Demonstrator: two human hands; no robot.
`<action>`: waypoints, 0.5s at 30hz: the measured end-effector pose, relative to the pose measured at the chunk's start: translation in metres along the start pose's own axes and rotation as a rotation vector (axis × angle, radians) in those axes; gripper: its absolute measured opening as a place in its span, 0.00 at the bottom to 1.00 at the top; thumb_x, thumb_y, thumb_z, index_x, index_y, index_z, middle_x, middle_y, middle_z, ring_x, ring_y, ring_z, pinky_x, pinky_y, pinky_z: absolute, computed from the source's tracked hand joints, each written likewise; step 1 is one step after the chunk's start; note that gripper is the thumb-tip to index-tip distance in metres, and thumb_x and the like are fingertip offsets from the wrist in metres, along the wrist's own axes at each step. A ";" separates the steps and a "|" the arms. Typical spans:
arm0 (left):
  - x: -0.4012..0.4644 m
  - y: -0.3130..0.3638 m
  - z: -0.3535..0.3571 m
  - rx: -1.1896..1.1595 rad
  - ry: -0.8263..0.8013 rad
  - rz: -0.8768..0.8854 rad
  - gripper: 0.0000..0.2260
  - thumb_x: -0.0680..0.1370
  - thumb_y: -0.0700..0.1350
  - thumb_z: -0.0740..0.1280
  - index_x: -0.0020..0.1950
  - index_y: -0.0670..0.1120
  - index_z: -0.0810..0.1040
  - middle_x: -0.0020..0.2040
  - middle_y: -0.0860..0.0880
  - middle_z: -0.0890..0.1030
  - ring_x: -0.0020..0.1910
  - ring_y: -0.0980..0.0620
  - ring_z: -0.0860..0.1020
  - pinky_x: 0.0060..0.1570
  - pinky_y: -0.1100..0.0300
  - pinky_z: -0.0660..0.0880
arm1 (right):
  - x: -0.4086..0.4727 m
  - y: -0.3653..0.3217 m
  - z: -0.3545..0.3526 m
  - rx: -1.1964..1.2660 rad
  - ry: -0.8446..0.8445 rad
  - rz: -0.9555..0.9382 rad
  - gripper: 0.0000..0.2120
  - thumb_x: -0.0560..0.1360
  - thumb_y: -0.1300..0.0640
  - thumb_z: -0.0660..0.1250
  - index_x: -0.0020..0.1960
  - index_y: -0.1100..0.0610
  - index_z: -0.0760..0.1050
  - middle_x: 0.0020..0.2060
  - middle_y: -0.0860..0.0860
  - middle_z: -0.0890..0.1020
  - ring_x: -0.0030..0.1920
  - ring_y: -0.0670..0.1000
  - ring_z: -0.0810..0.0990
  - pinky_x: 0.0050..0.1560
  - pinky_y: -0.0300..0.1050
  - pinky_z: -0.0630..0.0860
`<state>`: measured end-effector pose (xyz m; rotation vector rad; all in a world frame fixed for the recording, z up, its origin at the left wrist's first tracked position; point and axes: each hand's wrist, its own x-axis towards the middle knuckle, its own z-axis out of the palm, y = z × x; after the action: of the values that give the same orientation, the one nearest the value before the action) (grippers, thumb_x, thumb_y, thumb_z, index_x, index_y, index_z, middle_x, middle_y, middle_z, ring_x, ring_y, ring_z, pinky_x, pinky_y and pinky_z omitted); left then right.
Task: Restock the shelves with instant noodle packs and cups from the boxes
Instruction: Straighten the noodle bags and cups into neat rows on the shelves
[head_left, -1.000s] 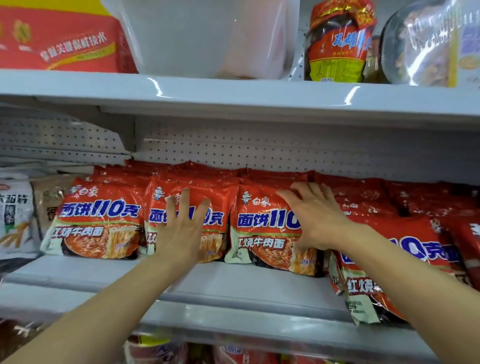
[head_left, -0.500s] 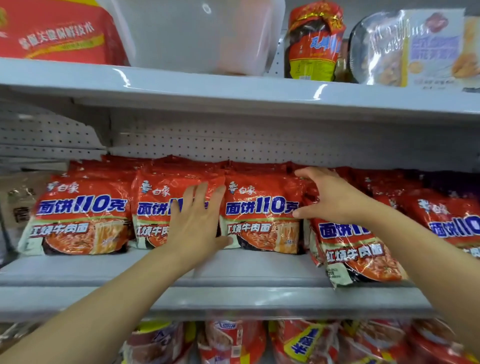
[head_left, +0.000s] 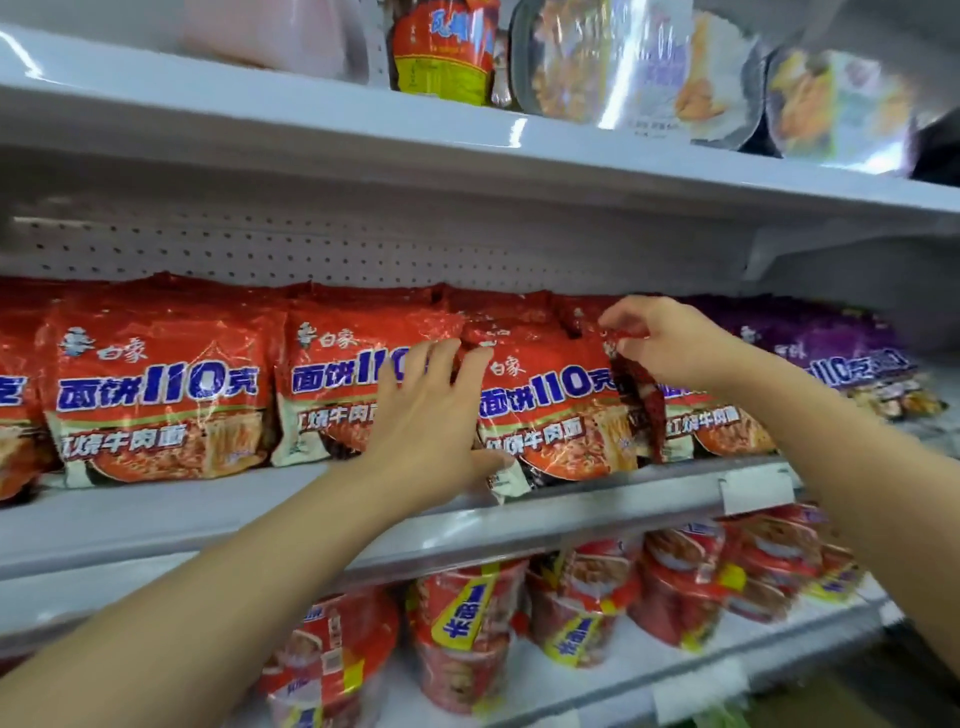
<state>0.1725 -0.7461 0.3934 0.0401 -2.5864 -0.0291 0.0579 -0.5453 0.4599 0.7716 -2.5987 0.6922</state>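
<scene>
Head view: my left hand (head_left: 431, 421) presses flat on a "面饼110克" pack (head_left: 550, 410) mid-frame, my right hand (head_left: 660, 343) apparently pinching its neighbour's top (head_left: 631, 374).

Left hand (head_left: 431, 415) slides right onto the next pack (head_left: 550, 410); right hand (head_left: 670, 343) now pinches a pack's top edge (head_left: 631, 364).

Red noodle packs (head_left: 161, 384) stand edge to edge along my middle shelf (head_left: 156, 519), no gap between them; purple packs (head_left: 831, 353) close off three o'clock; free room lies above the packs at twelve, and on the bare shelf lip at seven.
</scene>
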 end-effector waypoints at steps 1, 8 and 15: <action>0.004 0.008 0.002 0.009 -0.006 0.009 0.43 0.71 0.65 0.68 0.77 0.52 0.47 0.78 0.49 0.48 0.76 0.46 0.46 0.73 0.42 0.45 | 0.004 0.007 -0.001 -0.001 -0.009 0.000 0.15 0.79 0.63 0.62 0.64 0.55 0.74 0.65 0.53 0.75 0.62 0.53 0.75 0.56 0.43 0.73; 0.029 0.057 0.033 0.084 -0.095 0.021 0.48 0.66 0.71 0.66 0.77 0.55 0.46 0.78 0.48 0.43 0.77 0.45 0.41 0.72 0.41 0.39 | 0.036 0.034 -0.001 0.021 -0.097 -0.117 0.17 0.79 0.65 0.60 0.66 0.55 0.72 0.65 0.52 0.75 0.65 0.52 0.73 0.63 0.44 0.69; 0.041 0.059 0.051 0.132 -0.160 -0.054 0.49 0.65 0.73 0.65 0.76 0.62 0.40 0.77 0.51 0.36 0.76 0.47 0.36 0.72 0.40 0.38 | 0.071 0.047 0.011 0.031 -0.189 -0.289 0.15 0.80 0.61 0.60 0.65 0.54 0.73 0.64 0.50 0.75 0.57 0.48 0.74 0.56 0.39 0.67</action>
<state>0.1092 -0.6883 0.3735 0.1628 -2.7435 0.1229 -0.0272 -0.5461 0.4662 1.2458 -2.5662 0.5993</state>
